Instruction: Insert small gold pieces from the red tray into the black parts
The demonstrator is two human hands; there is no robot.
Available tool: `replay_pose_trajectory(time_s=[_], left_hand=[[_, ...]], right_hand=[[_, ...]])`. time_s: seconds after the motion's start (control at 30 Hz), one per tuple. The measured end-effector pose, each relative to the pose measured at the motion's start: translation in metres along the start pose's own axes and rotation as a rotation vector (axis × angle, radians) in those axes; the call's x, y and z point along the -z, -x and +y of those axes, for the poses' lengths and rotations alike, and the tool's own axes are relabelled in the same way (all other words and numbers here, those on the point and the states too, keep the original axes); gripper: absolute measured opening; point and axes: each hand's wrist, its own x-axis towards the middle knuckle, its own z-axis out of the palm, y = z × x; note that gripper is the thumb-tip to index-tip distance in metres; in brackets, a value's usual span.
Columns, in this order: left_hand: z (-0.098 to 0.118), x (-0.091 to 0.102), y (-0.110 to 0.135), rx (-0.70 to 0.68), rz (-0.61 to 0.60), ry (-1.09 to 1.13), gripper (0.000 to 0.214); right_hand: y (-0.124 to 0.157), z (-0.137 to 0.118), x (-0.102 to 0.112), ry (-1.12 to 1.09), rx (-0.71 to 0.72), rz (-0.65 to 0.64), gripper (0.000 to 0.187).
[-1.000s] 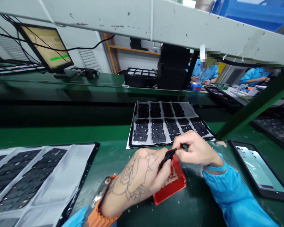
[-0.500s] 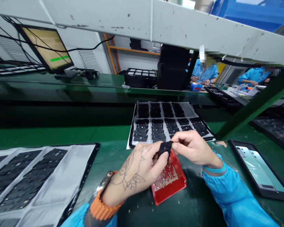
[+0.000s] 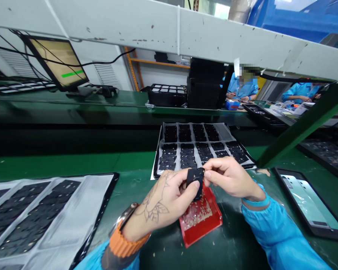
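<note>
My left hand (image 3: pixel 169 198) is closed on a small flat black part (image 3: pixel 195 182) with tiny gold-coloured spots, thumb on its face. My right hand (image 3: pixel 228 176) pinches at the part's right edge with thumb and forefinger; whatever sits between those fingertips is too small to make out. Below both hands a red tray (image 3: pixel 197 234) rests on the green bench, holding many tiny pale pieces. Just behind the hands lies a compartment tray (image 3: pixel 227 133) lined with white film, with rows of similar black parts in it.
Another film-lined tray (image 3: pixel 70 213) of black parts lies at the left. A black frame with a glossy pale panel (image 3: pixel 307 202) lies at the right, near a slanted green post (image 3: pixel 301 123). A monitor (image 3: pixel 58 62) stands behind; two people in blue sit farther back.
My left hand has turned the black part slightly, so more of its face and lower end shows. My right fingertips stay at its edge. The view has tilted up a little.
</note>
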Motion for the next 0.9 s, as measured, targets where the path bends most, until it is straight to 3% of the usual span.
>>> replay_pose_trajectory(time_s=[0.33,0.47,0.67,0.8,0.9], left_hand=[[-0.016,-0.026,0.006,-0.197,0.177,-0.384,0.022],[-0.014,-0.023,0.002,-0.189,0.142,-0.31,0.02],[-0.012,-0.011,-0.005,0.01,0.056,-0.004,0.022],[-0.018,-0.011,-0.006,0.022,0.096,0.182,0.022],[-0.022,-0.013,-0.006,0.034,0.116,0.2,0.025]], right_hand=[[-0.004,0.013,-0.005,0.285,0.056,0.097,0.015],[-0.004,0.015,-0.006,0.324,0.061,0.103,0.016],[-0.004,0.011,-0.001,0.133,0.016,0.075,0.022],[-0.003,0.01,0.002,0.074,0.0,0.08,0.02],[-0.002,0.011,0.002,0.065,-0.005,0.064,0.017]])
